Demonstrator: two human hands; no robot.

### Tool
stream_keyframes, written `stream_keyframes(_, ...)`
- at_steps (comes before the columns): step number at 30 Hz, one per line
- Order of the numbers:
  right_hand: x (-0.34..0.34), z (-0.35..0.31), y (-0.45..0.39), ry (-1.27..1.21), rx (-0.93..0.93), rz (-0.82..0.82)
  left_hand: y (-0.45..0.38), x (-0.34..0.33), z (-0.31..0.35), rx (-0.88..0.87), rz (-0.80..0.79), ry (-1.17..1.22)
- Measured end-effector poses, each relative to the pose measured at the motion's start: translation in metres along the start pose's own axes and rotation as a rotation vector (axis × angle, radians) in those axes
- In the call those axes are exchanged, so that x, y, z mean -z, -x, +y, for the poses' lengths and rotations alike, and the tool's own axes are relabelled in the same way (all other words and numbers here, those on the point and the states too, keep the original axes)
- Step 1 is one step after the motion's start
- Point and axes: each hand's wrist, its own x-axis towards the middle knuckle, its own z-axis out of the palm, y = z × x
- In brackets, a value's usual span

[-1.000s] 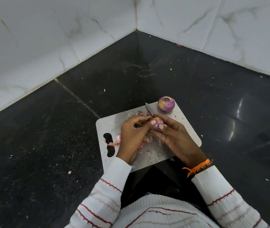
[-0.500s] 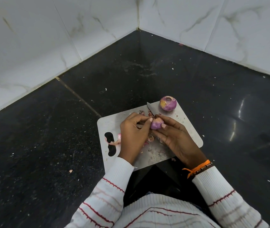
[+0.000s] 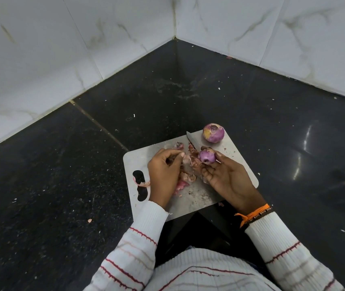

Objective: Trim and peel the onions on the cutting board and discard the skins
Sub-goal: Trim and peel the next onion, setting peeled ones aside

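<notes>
A pale cutting board point(image 3: 238, 164) lies on the black counter. My right hand point(image 3: 228, 179) holds a small purple onion point(image 3: 207, 156) at its fingertips, just above the board. A knife blade point(image 3: 192, 140) sticks out behind this onion, with its handle hidden by my right hand. My left hand point(image 3: 163, 171) is a little to the left of the onion, fingers pinched on what looks like a bit of skin. A second, larger onion point(image 3: 213, 132), partly peeled, sits at the board's far right corner. Loose pink skins point(image 3: 185, 178) lie between my hands.
White marble-tiled walls point(image 3: 125, 38) meet in a corner behind the black counter point(image 3: 62, 175). Small crumbs and a scrap of skin point(image 3: 89, 220) dot the counter. The board has a handle hole point(image 3: 139, 185) at its left end, and its near edge reaches the counter's front.
My left hand has pulled away leftward from the small onion. The onion now shows fully at my right fingertips. The larger onion has not moved.
</notes>
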Motion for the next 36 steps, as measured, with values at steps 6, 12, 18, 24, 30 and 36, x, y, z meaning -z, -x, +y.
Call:
stream_keyframes(6, 0.001, 0.002, -0.003, 0.029, 0.008, -0.091, 0.002, -0.003, 0.006, 0.050, -0.137, 0.112)
stream_keyframes(12, 0.000, 0.003, -0.002, 0.078, 0.043, -0.099, 0.010, -0.007, 0.019, 0.165, -0.234, 0.314)
stream_keyframes(18, -0.003, 0.002, 0.004, 0.136, 0.060, -0.139, 0.009, -0.008, 0.018, 0.343, -0.258, 0.588)
stream_keyframes(24, 0.001, 0.001, 0.002, 0.196, 0.063, -0.211, 0.007, -0.008, 0.015, 0.459, -0.284, 0.769)
stream_keyframes(30, 0.005, 0.001, 0.001, 0.234, 0.068, -0.233, 0.006, -0.011, 0.013, 0.462, -0.201, 0.715)
stream_keyframes(36, 0.004, 0.004, -0.001, 0.257, 0.071, -0.218, 0.008, -0.009, 0.013, 0.411, -0.250, 0.578)
